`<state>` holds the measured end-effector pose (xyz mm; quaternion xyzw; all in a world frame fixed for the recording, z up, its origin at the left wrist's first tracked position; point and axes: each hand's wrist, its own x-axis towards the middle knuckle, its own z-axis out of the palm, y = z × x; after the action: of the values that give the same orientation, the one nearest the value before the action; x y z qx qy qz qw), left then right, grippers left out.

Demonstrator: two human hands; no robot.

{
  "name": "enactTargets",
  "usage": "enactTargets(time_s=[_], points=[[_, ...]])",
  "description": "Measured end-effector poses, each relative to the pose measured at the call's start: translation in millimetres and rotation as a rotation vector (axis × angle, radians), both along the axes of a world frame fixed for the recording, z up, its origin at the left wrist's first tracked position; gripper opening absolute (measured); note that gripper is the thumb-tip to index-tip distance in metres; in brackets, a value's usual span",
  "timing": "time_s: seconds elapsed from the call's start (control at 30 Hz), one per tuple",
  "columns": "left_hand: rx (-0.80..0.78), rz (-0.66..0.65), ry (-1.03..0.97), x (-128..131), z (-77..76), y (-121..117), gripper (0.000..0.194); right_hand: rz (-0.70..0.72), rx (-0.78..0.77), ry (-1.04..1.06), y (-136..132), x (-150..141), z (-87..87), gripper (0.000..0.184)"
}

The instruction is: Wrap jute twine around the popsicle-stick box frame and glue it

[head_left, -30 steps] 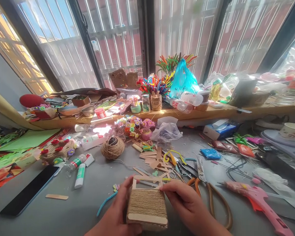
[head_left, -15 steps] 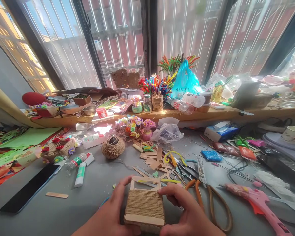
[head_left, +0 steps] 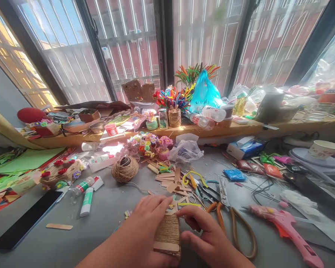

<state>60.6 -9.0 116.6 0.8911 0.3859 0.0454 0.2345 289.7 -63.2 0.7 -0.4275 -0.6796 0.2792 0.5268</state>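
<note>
A small craft-stick box wound with jute twine (head_left: 167, 230) is held low at the middle front, with a bare wooden strip along its near edge. My left hand (head_left: 141, 227) wraps over its left side, the fingers reaching across the far end and hiding much of it. My right hand (head_left: 209, 230) grips the right side, index fingertip on the far right corner and thumb by the near right edge. Just beyond lie loose craft sticks (head_left: 174, 182). A ball of jute twine (head_left: 124, 169) sits farther left, a strand trailing towards the sticks.
Large scissors (head_left: 226, 208) and a pink glue gun (head_left: 284, 223) lie to the right. On the left are a phone (head_left: 26, 219), a glue stick (head_left: 86, 202) and a single craft stick (head_left: 59, 226). Pipe-cleaner flowers (head_left: 149, 143) stand before the crowded windowsill (head_left: 145, 136).
My left hand has moved from the box's left edge to over its top and far end. The box has turned slightly and shifted right. The view has swung a little right.
</note>
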Motion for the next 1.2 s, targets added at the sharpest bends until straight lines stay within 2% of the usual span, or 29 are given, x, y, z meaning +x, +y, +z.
enactTargets(time_s=[0.13,0.23,0.33,0.43,0.57,0.8,0.87,0.97,1.03,1.1,1.2], points=[[-0.041,0.094,-0.226,-28,-33.2,2,0.118,-0.034,0.016,0.006,0,-1,3.6,0.034],[-0.062,0.024,-0.401,-44,-60.9,2,0.114,-0.026,0.118,0.016,2,-3,9.1,0.024],[-0.042,-0.003,-0.459,-52,-78.4,-2,0.112,-0.033,0.227,0.012,3,-4,15.5,0.024],[-0.075,0.038,-0.481,-57,-85.3,-7,0.118,-0.043,0.251,-0.013,2,-4,17.8,0.025],[-0.199,0.138,-0.492,-62,-88.6,-10,0.131,-0.041,0.219,-0.082,0,-3,15.8,0.029],[-0.346,0.144,-0.730,-67,-103.1,-15,0.127,0.082,0.162,-0.078,-2,0,18.6,0.026],[-0.386,0.168,-0.732,-70,-107.4,-17,0.128,0.106,0.143,-0.060,-2,1,15.4,0.041],[-0.406,0.203,-0.696,-75,-108.5,-17,0.130,0.128,0.103,-0.011,0,1,6.5,0.069],[-0.392,0.211,-0.647,-80,-101.6,-15,0.128,0.135,0.094,0.014,1,-1,0.4,0.076],[-0.331,0.204,-0.587,-82,-86.5,-14,0.127,0.131,0.111,0.022,2,-3,-3.7,0.075],[-0.162,0.153,-0.494,-79,-54.9,-10,0.131,0.134,0.132,0.007,3,-4,-5.8,0.074]])
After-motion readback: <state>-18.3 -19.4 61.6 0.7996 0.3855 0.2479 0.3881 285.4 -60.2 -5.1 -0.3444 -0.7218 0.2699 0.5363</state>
